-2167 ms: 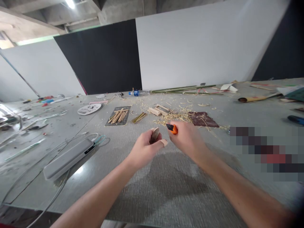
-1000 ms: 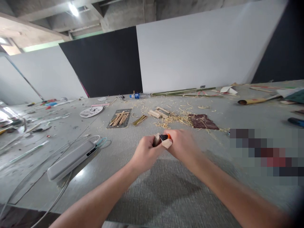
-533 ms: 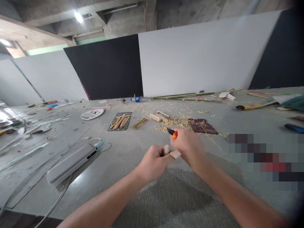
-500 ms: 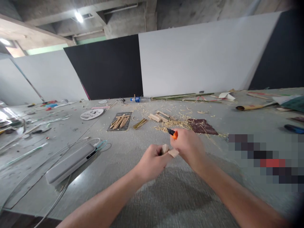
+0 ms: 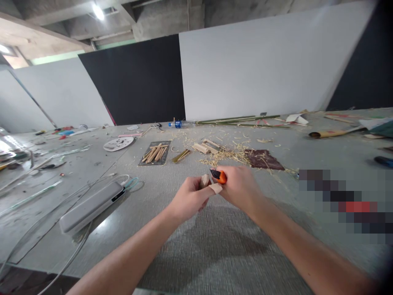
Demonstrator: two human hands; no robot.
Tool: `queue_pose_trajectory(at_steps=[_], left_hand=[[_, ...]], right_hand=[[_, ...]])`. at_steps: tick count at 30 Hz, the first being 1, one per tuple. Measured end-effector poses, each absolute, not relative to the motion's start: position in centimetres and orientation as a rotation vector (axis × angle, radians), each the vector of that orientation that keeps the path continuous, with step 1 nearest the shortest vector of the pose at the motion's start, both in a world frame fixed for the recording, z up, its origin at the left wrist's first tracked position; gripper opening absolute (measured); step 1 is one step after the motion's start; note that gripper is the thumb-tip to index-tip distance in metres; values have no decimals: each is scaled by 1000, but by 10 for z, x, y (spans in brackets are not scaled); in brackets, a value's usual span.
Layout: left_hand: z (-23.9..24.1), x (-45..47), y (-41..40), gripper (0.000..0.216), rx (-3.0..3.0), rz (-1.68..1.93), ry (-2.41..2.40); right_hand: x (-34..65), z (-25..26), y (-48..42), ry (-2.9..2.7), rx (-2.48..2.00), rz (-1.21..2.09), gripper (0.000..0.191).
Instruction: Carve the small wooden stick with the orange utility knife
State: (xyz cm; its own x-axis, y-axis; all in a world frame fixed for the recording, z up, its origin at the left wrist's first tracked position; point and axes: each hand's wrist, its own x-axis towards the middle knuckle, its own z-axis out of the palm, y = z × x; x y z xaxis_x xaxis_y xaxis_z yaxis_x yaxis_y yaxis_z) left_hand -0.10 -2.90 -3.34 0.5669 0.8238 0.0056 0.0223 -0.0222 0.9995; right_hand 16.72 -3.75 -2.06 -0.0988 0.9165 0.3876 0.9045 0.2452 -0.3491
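Currently: left hand (image 5: 188,198) is gripping pale wooden piece (image 5: 204,180); right hand (image 5: 238,184) is holding orange-and-black knife (image 5: 220,176) just beside it

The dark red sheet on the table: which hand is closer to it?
Right. The right hand, gripping an orange-and-black knife, is on the near side of the dark red sheet, slightly left; the left hand, holding a wooden piece, is farther left.
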Motion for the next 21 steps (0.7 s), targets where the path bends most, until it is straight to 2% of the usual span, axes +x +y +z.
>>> queue_pose_trajectory(at_steps=[10, 21], left_hand=[[-35, -2, -25, 30, 1703, 818, 839], [-32, -5, -28, 34, 1729, 871, 948]], right_hand=[[168, -24, -34, -1839, -1806, -79, 24], [167, -24, -34, -1940, -1742, -70, 28]])
